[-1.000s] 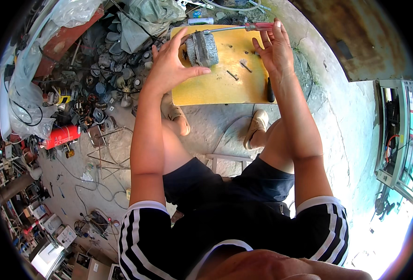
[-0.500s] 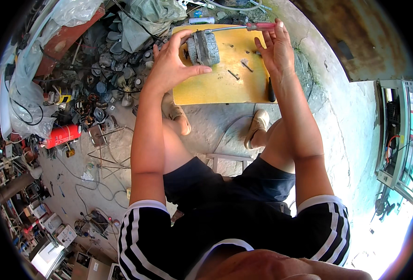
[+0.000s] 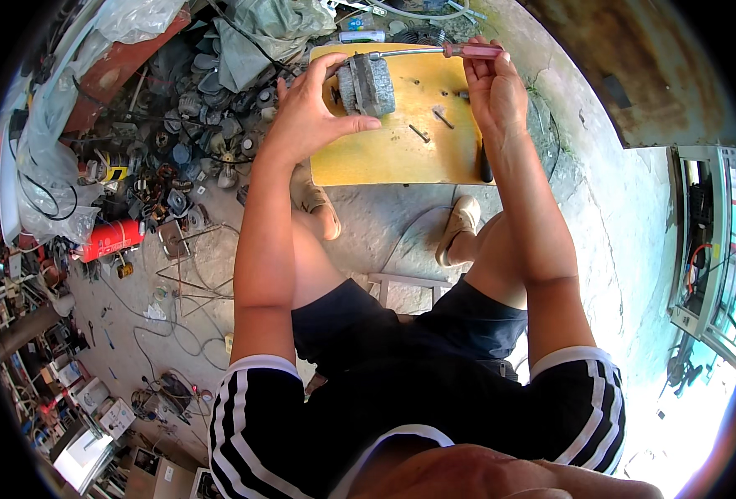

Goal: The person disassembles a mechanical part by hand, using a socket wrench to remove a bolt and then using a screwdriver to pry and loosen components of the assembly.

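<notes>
A grey cylindrical metal motor (image 3: pixel 371 86) with a darker band round it lies on its side on a small yellow table (image 3: pixel 376 162). My left hand (image 3: pixel 308 112) grips it from the left, fingers over the far end and thumb along the near edge. In my right hand (image 3: pixel 497 87) is the red handle of a screwdriver (image 3: pixel 471 51). Its long shank runs left, and the tip meets the motor's far end near my left fingertips. Exactly what the tip sits on is too small to make out. Two loose bolts (image 3: pixel 419 134) lie between my hands.
A black-handled tool (image 3: pixel 485 163) lies at the table's right edge. Left of the table is a heap of motor parts (image 3: pixel 206 125), with a red cylinder (image 3: pixel 110 239) nearer me. A spray can (image 3: pixel 361 37) lies beyond the table. Cables (image 3: pixel 181 333) trail over the floor.
My right fingers have shifted round the screwdriver handle, which sits slightly lower and further right. The left hand keeps its hold on the motor.
</notes>
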Motion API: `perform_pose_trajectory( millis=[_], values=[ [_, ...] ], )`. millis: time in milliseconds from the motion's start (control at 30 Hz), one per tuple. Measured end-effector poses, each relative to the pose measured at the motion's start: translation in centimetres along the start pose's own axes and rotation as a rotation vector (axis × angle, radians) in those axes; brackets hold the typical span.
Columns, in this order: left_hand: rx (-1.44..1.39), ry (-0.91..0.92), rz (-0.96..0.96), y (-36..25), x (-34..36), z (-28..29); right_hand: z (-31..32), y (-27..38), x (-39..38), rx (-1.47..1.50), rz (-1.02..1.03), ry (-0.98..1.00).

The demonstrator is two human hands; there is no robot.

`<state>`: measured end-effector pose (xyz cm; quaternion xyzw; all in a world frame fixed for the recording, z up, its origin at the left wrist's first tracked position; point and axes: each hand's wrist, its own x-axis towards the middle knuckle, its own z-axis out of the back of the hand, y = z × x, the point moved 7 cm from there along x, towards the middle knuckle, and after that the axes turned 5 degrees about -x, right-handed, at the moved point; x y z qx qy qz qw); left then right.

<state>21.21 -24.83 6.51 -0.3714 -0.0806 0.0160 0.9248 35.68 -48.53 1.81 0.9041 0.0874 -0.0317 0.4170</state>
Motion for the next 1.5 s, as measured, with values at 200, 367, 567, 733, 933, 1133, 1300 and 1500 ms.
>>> perform_pose_trajectory(
  millis=[200, 367, 567, 733, 933, 1133, 1300, 1500],
  values=[
    [-0.058, -0.051, 0.003, -0.6, -0.3, 0.4, -1.4, 1.1, -2.1, -0.201, -0.007, -0.104],
    [0.02, -0.009, -0.008, -0.4, -0.1, 0.2, -0.4, 0.5, -1.0, -0.145, 0.023, -0.063],
    [-0.062, -0.052, -0.004, -0.7, -0.3, 0.4, -0.8, 0.6, -1.4, -0.112, -0.02, -0.119],
    [0.034, -0.005, -0.013, -0.2, -0.1, 0.1, -0.4, 0.9, -1.1, -0.126, 0.024, -0.124],
    [-0.065, -0.054, 0.007, -0.6, -0.2, 0.4, -0.4, 0.4, -0.7, -0.035, 0.047, -0.06],
    [0.021, -0.016, 0.002, 0.0, -0.3, 0.2, -0.7, 0.4, -1.3, -0.164, -0.051, -0.095],
    [-0.068, -0.06, 0.012, -0.9, -0.3, 0.5, -0.4, 0.4, -1.3, -0.19, -0.025, -0.114],
    [-0.012, 0.03, 0.014, -0.3, -0.1, 0.1, 0.5, -0.4, -0.1, -0.125, -0.015, 0.014]
  ],
)
